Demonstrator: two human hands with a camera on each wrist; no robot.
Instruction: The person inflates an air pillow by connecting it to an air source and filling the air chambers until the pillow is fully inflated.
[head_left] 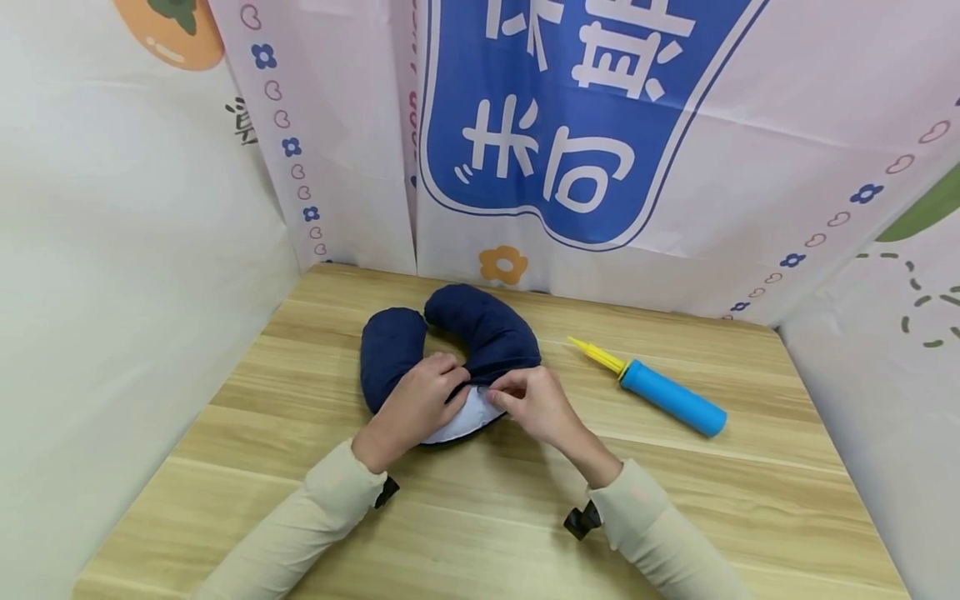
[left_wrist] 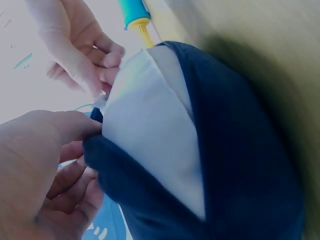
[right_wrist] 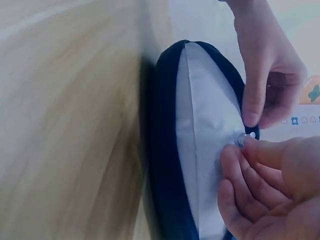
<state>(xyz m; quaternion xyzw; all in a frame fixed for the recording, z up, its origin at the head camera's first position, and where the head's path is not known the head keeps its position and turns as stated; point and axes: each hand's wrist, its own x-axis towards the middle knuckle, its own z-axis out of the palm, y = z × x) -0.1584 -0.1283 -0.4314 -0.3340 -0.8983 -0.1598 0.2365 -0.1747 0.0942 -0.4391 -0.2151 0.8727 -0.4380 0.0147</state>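
A U-shaped neck pillow (head_left: 491, 329) in a navy plush cover lies on the table, its two ends pointing toward the back wall. Along its near curve the cover gapes, baring a smooth white inner lining (head_left: 463, 419). My left hand (head_left: 422, 396) pinches the cover's edge between thumb and fingers, as the left wrist view also shows. Beside it, my right hand (head_left: 538, 404) pinches a small clear valve (right_wrist: 241, 138) on the white lining with thumb and forefinger. Fingertips partly hide the valve. The two hands are close together but apart.
To the right lies a hand pump (head_left: 673, 398) with a blue barrel and a yellow tapered nozzle pointing back left. Printed sheets (head_left: 352, 183) hang as walls behind and at both sides of the wooden table (head_left: 480, 517).
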